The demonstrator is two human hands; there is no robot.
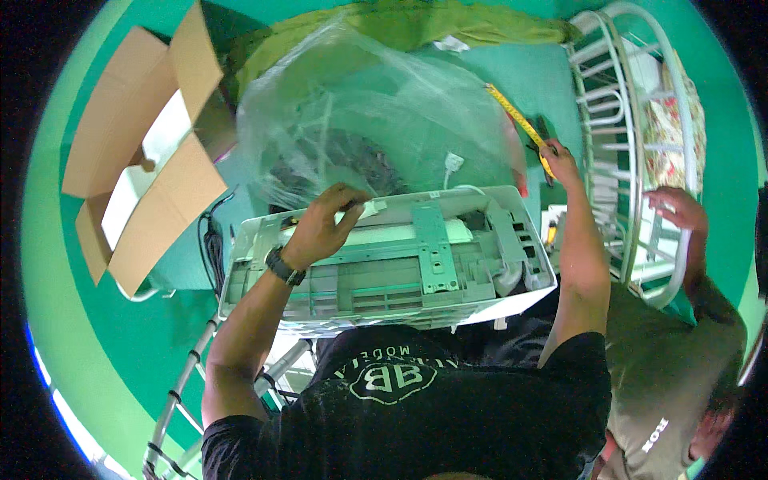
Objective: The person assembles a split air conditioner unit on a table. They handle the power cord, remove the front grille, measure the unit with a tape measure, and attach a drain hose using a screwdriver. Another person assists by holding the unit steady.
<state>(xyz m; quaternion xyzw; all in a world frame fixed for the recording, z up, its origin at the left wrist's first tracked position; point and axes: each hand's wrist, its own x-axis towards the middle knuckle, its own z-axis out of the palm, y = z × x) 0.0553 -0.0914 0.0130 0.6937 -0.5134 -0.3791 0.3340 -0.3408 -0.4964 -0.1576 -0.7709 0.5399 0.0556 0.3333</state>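
Note:
A white indoor air-conditioner unit (pixel 320 308) lies in front of me, its back with ribs and openings facing up. A metal mounting plate (pixel 436 252) sits across its back. My left hand (pixel 324 224), with a watch on the wrist, is over the unit's far edge with fingers curled, beside a small white piece (pixel 374 209); what they grip is unclear. Beyond the unit's right end, my right hand (pixel 562 162) is closed on a yellow tape measure (pixel 520 120), whose blade slants away to the far left. Dark pliers-like handles (pixel 544 128) show beside it.
Clear plastic wrapping (pixel 320 112) bulges behind the unit. An open cardboard box (pixel 120 120) stands at left, above a metal ladder (pixel 188 376). A white metal bed frame (pixel 632 144) is at right, where another person's hand (pixel 680 210) rests. A white plug (pixel 454 162) lies behind the unit.

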